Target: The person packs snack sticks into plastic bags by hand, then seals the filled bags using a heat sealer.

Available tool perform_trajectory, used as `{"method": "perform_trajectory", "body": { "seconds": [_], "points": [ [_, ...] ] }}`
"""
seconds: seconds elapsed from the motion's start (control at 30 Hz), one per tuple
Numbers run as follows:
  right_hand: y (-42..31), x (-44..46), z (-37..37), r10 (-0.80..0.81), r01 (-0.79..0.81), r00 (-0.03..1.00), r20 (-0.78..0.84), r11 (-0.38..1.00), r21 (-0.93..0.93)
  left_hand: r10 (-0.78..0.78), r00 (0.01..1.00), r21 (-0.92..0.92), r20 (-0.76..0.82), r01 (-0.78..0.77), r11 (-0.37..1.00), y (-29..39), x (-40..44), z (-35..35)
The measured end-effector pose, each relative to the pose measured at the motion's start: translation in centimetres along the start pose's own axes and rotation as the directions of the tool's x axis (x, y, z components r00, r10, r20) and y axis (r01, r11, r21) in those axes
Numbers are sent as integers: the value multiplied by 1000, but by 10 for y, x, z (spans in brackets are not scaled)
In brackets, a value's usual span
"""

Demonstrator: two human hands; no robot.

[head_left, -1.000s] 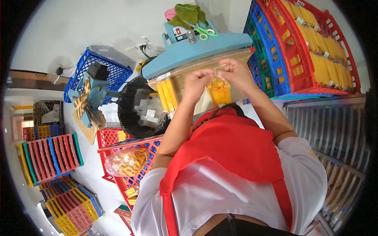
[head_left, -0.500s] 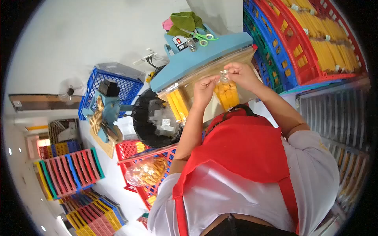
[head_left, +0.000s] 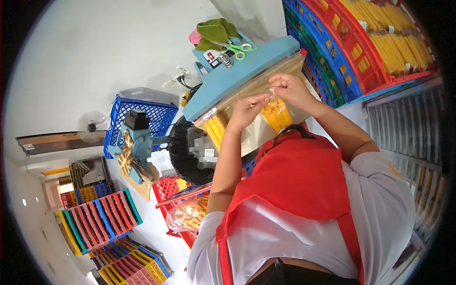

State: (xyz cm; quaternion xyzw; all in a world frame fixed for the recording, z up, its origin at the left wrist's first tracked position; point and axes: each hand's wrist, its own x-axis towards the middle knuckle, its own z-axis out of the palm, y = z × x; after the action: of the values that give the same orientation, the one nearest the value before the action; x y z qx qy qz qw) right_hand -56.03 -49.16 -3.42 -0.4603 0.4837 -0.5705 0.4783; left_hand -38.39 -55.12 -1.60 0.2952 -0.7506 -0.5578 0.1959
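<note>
A clear plastic bag of yellow sticks (head_left: 276, 115) lies on the pale work surface in front of the blue bag sealer (head_left: 242, 71). My left hand (head_left: 248, 111) is closed on the bag's top at its left side, thumb and forefinger pinched together. At the top's right side, my right hand (head_left: 289, 90) pinches the film, its fingers curled. The bag's upper edge is partly hidden by my fingertips. To the left of my left hand rests another bag of yellow sticks (head_left: 215, 131), close to the sealer's front edge.
Green-handled scissors (head_left: 241, 50) and a green cloth (head_left: 216, 33) sit on the sealer. A black-lined bin (head_left: 183, 151) stands at left, near a second blue machine (head_left: 137, 137) and a blue crate (head_left: 156, 110). Stacked crates of yellow packs, a red crate (head_left: 361, 57) on top, rise at right.
The view has shifted a little. My hands stay at the bag's top, with my left fingertips now nearer my right ones. Less of the bag's upper film shows between them.
</note>
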Motion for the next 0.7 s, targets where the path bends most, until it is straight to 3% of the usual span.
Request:
{"method": "perform_trajectory", "body": {
  "seconds": [0.1,0.2,0.27,0.4,0.6,0.63,0.7],
  "points": [
    [-1,1,-2,37,-36,999,-9,998,54,-45,997,57,56,41,998,7,4,-1],
    [0,2,-9,53,-60,997,52,988,145,4,1000,40,-1,-4,999,14,4,4],
    [16,6,-23,124,-69,928,351,984,-166,22,999,103,-26,-19,994,6,5,6],
    [13,8,-27,191,-135,945,267,967,-216,59,994,233,-94,-36,972,5,11,13],
    [19,7,-31,197,-113,928,318,958,-263,94,985,109,-142,-79,991,0,6,6],
    [18,5,-27,162,-109,956,246,970,-218,92,984,108,-152,-76,991,-2,5,6],
    [22,4,-24,131,-99,975,180,980,-175,-42,973,82,-226,62,995,-5,3,9]
  ]
}}
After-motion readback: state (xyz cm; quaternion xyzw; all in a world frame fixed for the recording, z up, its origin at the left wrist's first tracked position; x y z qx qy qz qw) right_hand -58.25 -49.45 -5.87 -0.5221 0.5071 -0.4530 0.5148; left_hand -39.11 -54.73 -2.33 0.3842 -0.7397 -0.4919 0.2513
